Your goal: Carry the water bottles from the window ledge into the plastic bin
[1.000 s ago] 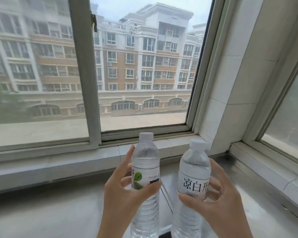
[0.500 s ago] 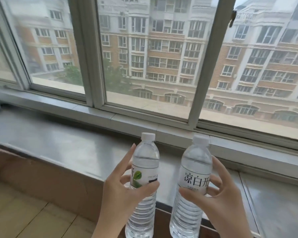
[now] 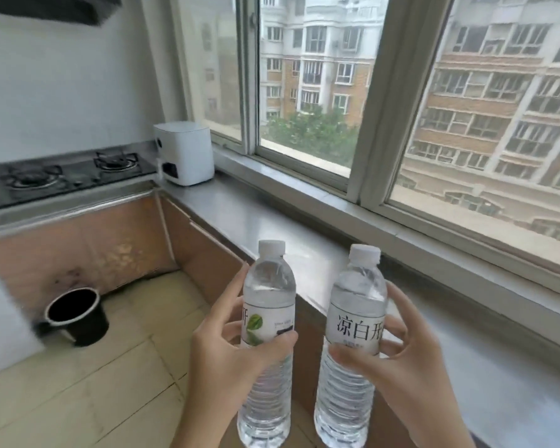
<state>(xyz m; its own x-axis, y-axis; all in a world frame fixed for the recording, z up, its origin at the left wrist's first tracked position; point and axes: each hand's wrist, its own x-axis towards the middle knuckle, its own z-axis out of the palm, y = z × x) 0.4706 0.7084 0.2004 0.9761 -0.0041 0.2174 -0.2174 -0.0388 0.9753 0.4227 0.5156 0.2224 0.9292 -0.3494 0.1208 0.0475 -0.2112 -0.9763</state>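
Two clear water bottles with white caps are held upright in front of me, lifted off the grey window ledge (image 3: 304, 247). My left hand (image 3: 230, 354) grips the left bottle (image 3: 269, 302) around its label with a green leaf. My right hand (image 3: 398, 360) grips the right bottle (image 3: 358, 295) around its white label with black characters. The ledge runs from the far left corner to the lower right, just behind the bottles. No plastic bin shows in this view.
A white box-shaped appliance (image 3: 185, 153) stands at the ledge's far end beside a black gas hob (image 3: 68, 176). A black round bucket (image 3: 76, 315) sits on the tiled floor (image 3: 88, 383) at the left, below brown cabinet fronts (image 3: 110, 250). Window frames line the ledge.
My view has swung to the left, from the right window corner to the hob and floor. Both hands keep the bottles upright in the same grip.
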